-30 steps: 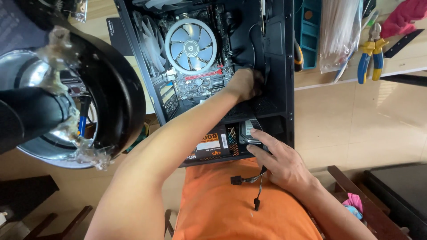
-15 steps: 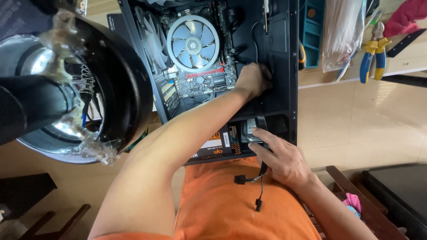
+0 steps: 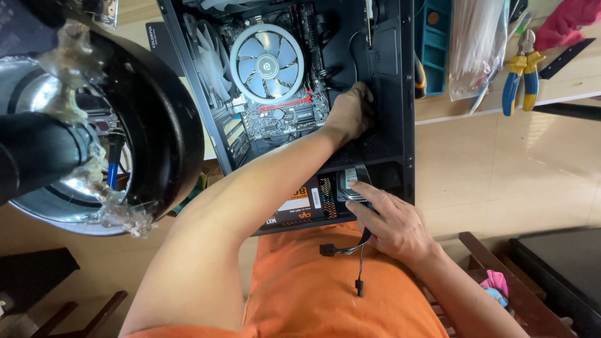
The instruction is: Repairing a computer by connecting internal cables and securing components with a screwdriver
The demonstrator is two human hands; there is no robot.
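Open computer case (image 3: 400, 94) lies on its side on the wooden surface (image 3: 563, 81), near edge over the person's lap. Left hand (image 3: 352, 112) reaches deep inside, beside the circuit board (image 3: 282, 116) and below-right of the round cooling fan (image 3: 267, 62); fingers curl into the dark interior, and whether they hold anything cannot be told. Right hand (image 3: 391, 219) rests at the case's near edge, fingers spread over black cables (image 3: 350, 250) that hang onto the orange shirt. Yellow-and-blue pliers (image 3: 519, 72) lie well apart, right of the case.
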